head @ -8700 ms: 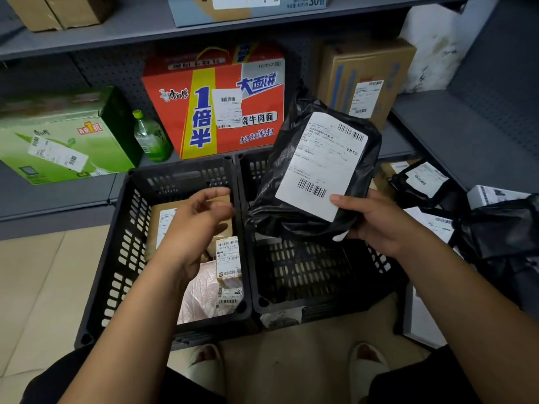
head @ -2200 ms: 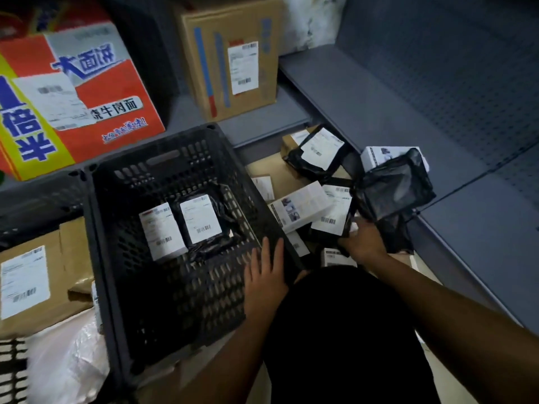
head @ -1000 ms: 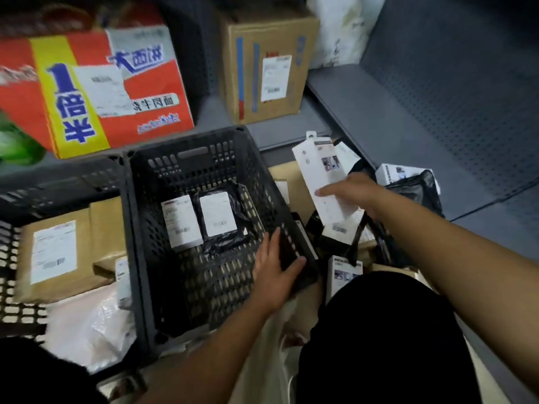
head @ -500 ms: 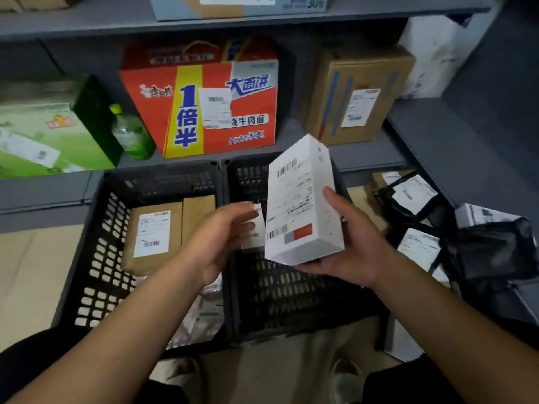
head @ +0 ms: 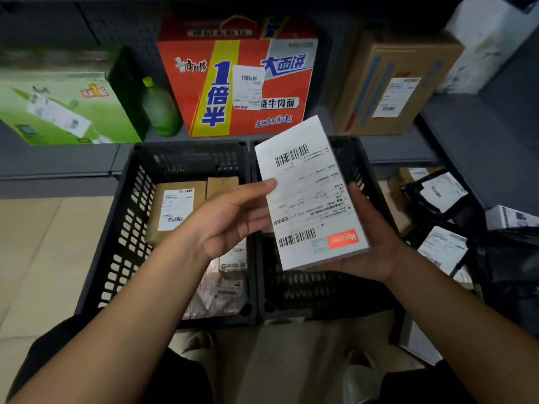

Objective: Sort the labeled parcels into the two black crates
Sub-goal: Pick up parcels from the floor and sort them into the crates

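Grey shelving behind two black crates (head: 256, 228), both hands' fingers (head: 264, 186) clasping white parcel (head: 309, 196).

2 black crates (head: 186, 158), 2 hands (head: 230, 220), 1 white box (head: 309, 196), 1 green bottle (head: 160, 109), 3 shelf cartons (head: 242, 80)

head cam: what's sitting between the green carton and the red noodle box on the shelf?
In the head view, a green bottle stands upright between the green carton and the red noodle box.
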`<state>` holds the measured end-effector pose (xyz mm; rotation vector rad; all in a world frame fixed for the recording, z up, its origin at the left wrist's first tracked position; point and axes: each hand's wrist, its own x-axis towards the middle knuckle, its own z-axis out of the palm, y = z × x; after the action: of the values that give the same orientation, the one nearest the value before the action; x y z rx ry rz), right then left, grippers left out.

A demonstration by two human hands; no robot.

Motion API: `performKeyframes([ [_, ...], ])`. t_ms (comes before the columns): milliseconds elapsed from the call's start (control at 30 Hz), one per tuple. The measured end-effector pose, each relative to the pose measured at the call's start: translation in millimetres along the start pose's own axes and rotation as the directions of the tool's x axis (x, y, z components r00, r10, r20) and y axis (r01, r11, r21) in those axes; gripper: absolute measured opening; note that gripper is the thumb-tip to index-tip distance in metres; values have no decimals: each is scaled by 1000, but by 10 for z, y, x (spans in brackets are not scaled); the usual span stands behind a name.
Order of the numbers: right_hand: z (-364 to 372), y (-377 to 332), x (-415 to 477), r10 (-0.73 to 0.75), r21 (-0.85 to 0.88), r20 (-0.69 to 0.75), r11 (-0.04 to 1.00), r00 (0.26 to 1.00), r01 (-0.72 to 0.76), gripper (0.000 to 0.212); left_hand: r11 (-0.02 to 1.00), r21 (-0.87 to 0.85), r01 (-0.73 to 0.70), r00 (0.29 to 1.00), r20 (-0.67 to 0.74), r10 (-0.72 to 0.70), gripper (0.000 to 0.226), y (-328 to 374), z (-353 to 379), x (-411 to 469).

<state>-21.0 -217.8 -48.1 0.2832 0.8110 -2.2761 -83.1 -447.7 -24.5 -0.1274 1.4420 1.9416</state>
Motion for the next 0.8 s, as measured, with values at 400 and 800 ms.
performKeyframes([
  [400, 251, 266, 54, -422, -743, -375, 670, 825, 5, 21, 938, 343, -41, 968, -218, 122, 40, 161, -391, -86],
  [800, 244, 577, 50, -323, -645, -377, 765, 868, 4, 23, 923, 382, -40, 983, -149, 104, 27, -10, -306, -360],
])
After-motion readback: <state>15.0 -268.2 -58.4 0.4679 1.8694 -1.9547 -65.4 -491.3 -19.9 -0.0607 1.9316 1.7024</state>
